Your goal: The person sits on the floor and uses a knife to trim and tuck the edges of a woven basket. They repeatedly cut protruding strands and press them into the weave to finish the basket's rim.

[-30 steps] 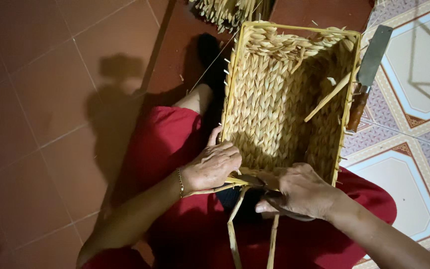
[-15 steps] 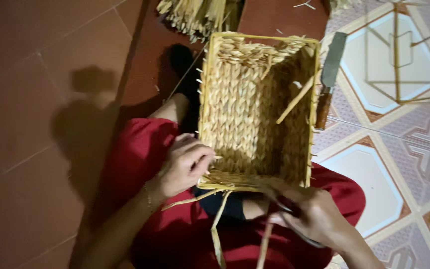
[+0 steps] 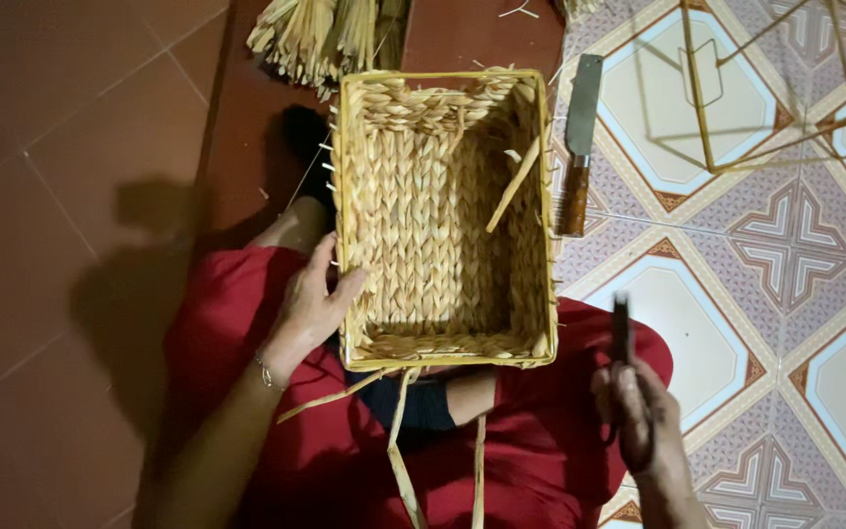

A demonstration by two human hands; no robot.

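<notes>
Tiled floor (image 3: 785,255), left hand (image 3: 310,304) gripping basket (image 3: 443,216), right hand (image 3: 634,402) clutching scissors (image 3: 622,338).

cleaver (image 3: 580,147), straw bundle (image 3: 325,34) — wire frame (image 3: 785,98)

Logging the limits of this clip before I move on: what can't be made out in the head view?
- Dark tool in the right hand: motion-blurred, kind unclear.
- Bundle of straw: cut off by the top edge.
- Wire frame: cut off at the top right.
- Left hand fingers: behind the woven basket wall.
- Loose strands: ends leave the bottom edge.
</notes>
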